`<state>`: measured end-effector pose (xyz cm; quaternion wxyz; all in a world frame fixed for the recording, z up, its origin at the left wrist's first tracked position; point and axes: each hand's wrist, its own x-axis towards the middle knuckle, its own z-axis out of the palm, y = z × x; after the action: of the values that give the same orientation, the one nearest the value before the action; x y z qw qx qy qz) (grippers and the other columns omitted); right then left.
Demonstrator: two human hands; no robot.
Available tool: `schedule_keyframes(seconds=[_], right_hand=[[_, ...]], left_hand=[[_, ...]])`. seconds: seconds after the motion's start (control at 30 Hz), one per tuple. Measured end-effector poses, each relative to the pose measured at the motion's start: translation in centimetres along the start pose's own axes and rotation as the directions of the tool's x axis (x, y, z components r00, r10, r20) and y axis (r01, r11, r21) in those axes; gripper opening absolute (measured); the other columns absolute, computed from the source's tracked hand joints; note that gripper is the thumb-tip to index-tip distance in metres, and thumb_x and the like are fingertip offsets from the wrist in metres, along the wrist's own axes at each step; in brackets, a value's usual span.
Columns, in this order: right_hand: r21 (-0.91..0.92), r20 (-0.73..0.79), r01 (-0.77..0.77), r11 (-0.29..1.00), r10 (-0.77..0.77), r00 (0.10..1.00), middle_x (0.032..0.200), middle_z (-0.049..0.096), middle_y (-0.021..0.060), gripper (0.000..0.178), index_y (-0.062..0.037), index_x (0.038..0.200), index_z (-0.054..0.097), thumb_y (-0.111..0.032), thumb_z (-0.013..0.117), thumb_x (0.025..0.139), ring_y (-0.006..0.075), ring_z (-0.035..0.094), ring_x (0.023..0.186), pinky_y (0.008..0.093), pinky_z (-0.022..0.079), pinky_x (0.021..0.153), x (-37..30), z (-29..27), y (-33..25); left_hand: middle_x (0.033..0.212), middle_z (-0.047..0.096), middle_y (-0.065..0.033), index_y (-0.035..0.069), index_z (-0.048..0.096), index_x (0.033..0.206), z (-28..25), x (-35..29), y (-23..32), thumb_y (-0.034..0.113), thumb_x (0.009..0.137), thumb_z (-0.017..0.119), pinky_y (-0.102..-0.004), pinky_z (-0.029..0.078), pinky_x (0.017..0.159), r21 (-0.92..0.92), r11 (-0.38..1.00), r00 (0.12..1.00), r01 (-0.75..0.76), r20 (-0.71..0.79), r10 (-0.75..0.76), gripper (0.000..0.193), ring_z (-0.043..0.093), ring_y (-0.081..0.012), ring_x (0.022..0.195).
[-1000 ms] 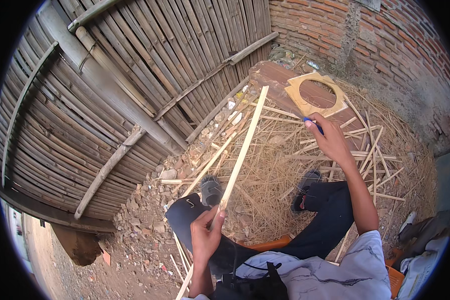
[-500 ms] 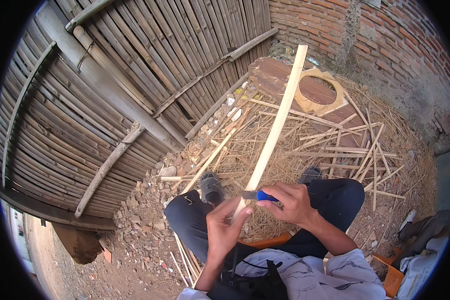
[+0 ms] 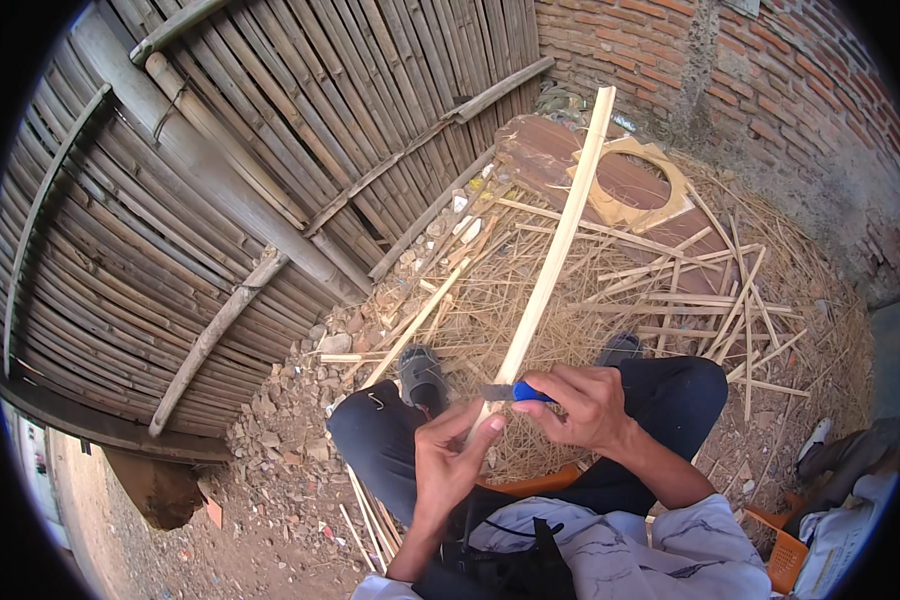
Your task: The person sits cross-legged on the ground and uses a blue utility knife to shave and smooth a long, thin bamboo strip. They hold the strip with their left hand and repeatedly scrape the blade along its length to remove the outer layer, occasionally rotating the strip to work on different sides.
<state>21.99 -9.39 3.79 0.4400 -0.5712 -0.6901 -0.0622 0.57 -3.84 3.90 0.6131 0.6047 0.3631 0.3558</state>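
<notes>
My left hand (image 3: 452, 455) is closed around the near end of a long, pale bamboo strip (image 3: 550, 265). The strip slants up and away from me toward the far right, its far end high over a brown board. My right hand (image 3: 585, 410) grips the blue handle of a knife (image 3: 533, 392). The knife's short dark blade lies across the strip, just beyond my left fingertips. Part of the strip's near end is hidden by my left fingers.
Shavings (image 3: 570, 285) and cut strips (image 3: 750, 310) litter the ground ahead. Behind them lies a brown board (image 3: 540, 160) with a ring-shaped piece (image 3: 685, 190). A bamboo wall (image 3: 300, 110) stands left, a brick wall (image 3: 810, 100) right. An orange crate (image 3: 787, 562) and another person's leg (image 3: 840, 465) are at lower right.
The strip's far end has shifted very slightly. Both hands keep nearly the same place, with the blade still across the strip.
</notes>
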Motion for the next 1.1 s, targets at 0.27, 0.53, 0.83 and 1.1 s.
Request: schedule_keyframes(seconds=[0.27, 0.53, 0.83, 1.1], right_hand=[[-0.052, -0.036, -0.027, 0.998, 0.025, 0.999, 0.077, 0.072, 0.0041, 0.029, -0.0103, 0.106, 0.079, -0.034, 0.088, 0.091, 0.0226, 0.069, 0.059, 0.0355, 0.053, 0.052, 0.1, -0.2, 1.7], [-0.062, -0.103, -0.110, 0.992, 0.103, 0.989, 0.088, 0.079, 0.0104, 0.031, -0.0049, 0.107, 0.079, -0.032, 0.086, 0.094, 0.0272, 0.076, 0.069, 0.0367, 0.057, 0.058, 1.7, -1.1, 4.2], [-0.176, -0.213, -0.290, 0.941, 0.251, 0.944, 0.086, 0.080, 0.0159, 0.035, -0.0028, 0.111, 0.081, -0.036, 0.077, 0.102, 0.0295, 0.075, 0.069, 0.0384, 0.056, 0.064, 8.8, -6.7, 13.2], [-0.243, -0.310, -0.477, 0.845, 0.398, 0.863, 0.079, 0.076, 0.0178, 0.046, -0.0060, 0.112, 0.083, -0.050, 0.069, 0.105, 0.0337, 0.070, 0.069, 0.0463, 0.052, 0.069, 13.9, -8.9, 20.9]], left_hand=[[0.099, 0.073, -0.0018, -0.002, 0.076, 0.136, -1.2, -0.9, -0.6, 0.008, 0.104, 0.079, -0.0226, 0.050, 0.075, -0.041, 0.993, 0.994, 0.113, 0.019, -0.112, 0.034, 0.061, -0.0043, 0.089], [0.101, 0.074, -0.0019, -0.001, 0.077, 0.135, -2.9, -1.4, -1.5, 0.008, 0.103, 0.080, -0.0222, 0.050, 0.075, -0.007, 0.994, 0.993, 0.112, 0.023, -0.112, 0.033, 0.061, -0.0040, 0.088], [0.099, 0.072, -0.0014, -0.001, 0.077, 0.134, -5.0, -3.5, -2.5, 0.009, 0.104, 0.080, -0.0220, 0.047, 0.074, 0.033, 0.982, 0.982, 0.187, 0.026, -0.188, 0.032, 0.058, -0.0047, 0.087], [0.099, 0.072, -0.0012, -0.001, 0.079, 0.132, -6.6, -4.1, -2.5, 0.011, 0.104, 0.080, -0.0204, 0.044, 0.065, -0.022, 0.942, 0.942, 0.335, 0.046, -0.334, 0.031, 0.056, -0.0031, 0.078]])
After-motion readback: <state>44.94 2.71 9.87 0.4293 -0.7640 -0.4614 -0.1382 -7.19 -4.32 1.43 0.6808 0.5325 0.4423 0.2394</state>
